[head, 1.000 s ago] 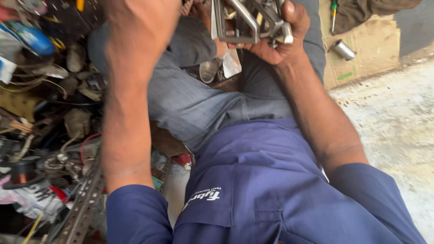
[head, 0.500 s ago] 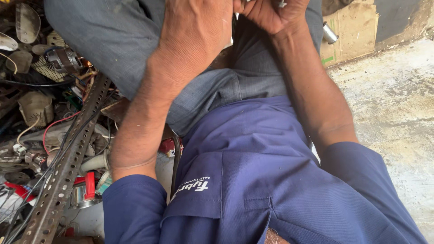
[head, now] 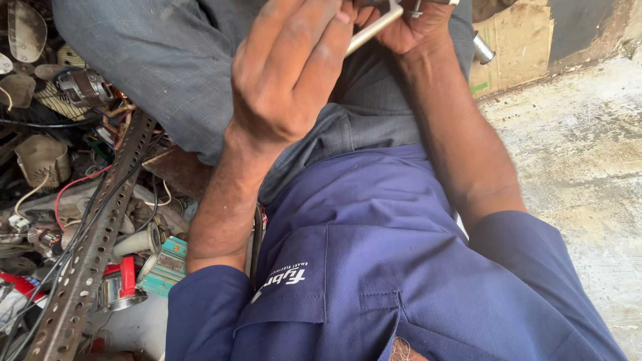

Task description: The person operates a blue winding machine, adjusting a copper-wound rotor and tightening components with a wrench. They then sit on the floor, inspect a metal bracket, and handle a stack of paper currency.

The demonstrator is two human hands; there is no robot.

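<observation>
My left hand (head: 291, 70) is raised over my lap, fingers bent together, their tips touching a bright bent metal bar (head: 374, 27) near the top edge. My right hand (head: 411, 27) is closed around the upper part of that metal piece, most of which is cut off by the top of the view. Both forearms reach out from my dark blue shirt (head: 374, 267) across my grey trousers (head: 167, 60). Whether the left fingers actually grip the bar is hidden.
A heap of scrap lies at the left: a perforated steel angle (head: 93, 247), wires, small motors, a red-and-silver can (head: 120, 284). A shiny metal cylinder (head: 483, 48) lies by cardboard (head: 518, 40) at the top right. Rough concrete floor (head: 582, 167) stretches on the right.
The view has tilted down, so the metal piece has slid to the top edge. My left hand has come closer to my right hand and now touches the bar.
</observation>
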